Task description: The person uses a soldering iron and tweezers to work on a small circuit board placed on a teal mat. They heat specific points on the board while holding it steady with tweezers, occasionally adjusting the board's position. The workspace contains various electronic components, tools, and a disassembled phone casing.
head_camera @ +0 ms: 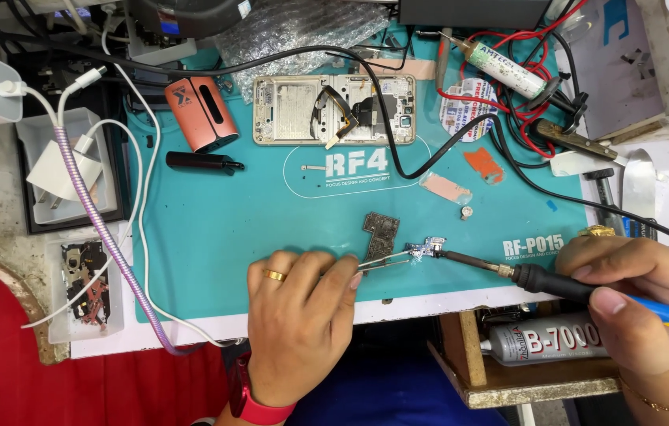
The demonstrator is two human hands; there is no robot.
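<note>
My left hand [299, 315] wears a gold ring and pinches metal tweezers [386, 262], whose tips hold down a small circuit part [427, 250] on the teal work mat [271, 229]. My right hand [642, 296] grips a soldering iron [555, 284] with a black and blue handle; its tip touches the small part from the right. A dark circuit board [382, 230] lies just behind the tweezers. An opened phone frame [334, 109] lies at the back of the mat.
An orange case [202, 113] and a black pen-like tool [202, 162] sit at the mat's back left. Chargers and white cables [74, 158] lie left. A syringe [508, 67] and red wires are at the back right. A glue tube [547, 341] rests on a lower shelf.
</note>
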